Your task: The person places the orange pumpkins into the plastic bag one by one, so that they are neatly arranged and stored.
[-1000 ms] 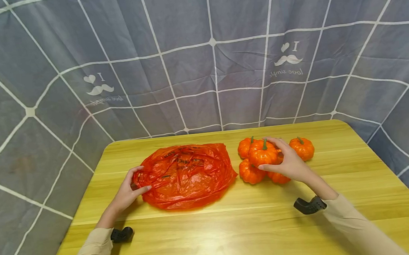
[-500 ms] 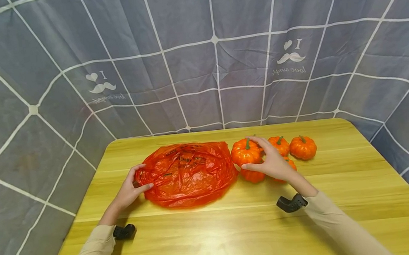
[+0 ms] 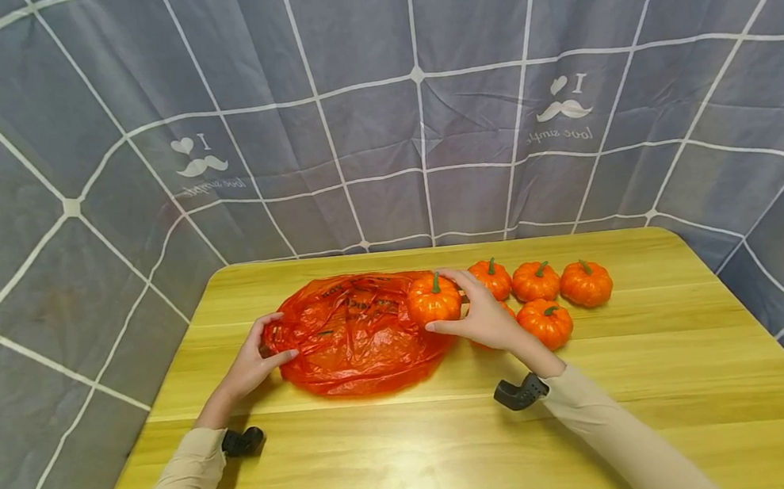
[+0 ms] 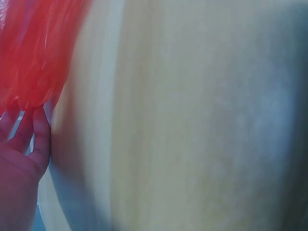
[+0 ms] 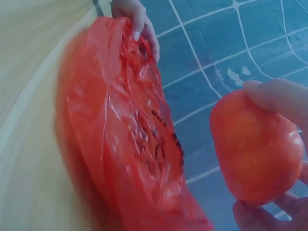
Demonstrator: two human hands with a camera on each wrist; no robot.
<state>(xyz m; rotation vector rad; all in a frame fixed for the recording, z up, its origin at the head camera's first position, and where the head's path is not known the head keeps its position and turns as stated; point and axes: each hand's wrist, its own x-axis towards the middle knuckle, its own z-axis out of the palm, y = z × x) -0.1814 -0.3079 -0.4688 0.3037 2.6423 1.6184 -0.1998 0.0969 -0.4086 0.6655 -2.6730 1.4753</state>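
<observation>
A crinkled red plastic bag [image 3: 352, 344] with dark printing lies on the table, something dark green showing faintly through it. At its left end my left hand [image 3: 252, 361] holds the bag's edge between thumb and fingers; the left wrist view shows the fingertips [image 4: 39, 113] against the red film. My right hand [image 3: 481, 315] grips a small orange pumpkin [image 3: 434, 302] with a green stem, thumb on the near side and fingers behind. That pumpkin is held up at the bag's right end, overlapping it in the head view; in the right wrist view it is apart from the bag.
Several more orange pumpkins [image 3: 545, 324] sit to the right of the bag, one partly hidden behind my right hand. The wooden table [image 3: 386, 460] has a grey checked cloth [image 3: 380, 134] hanging behind it and at both sides.
My right hand has lifted the pumpkin away from the group and carried it left to the bag. The left hand stays at the bag's left end.
</observation>
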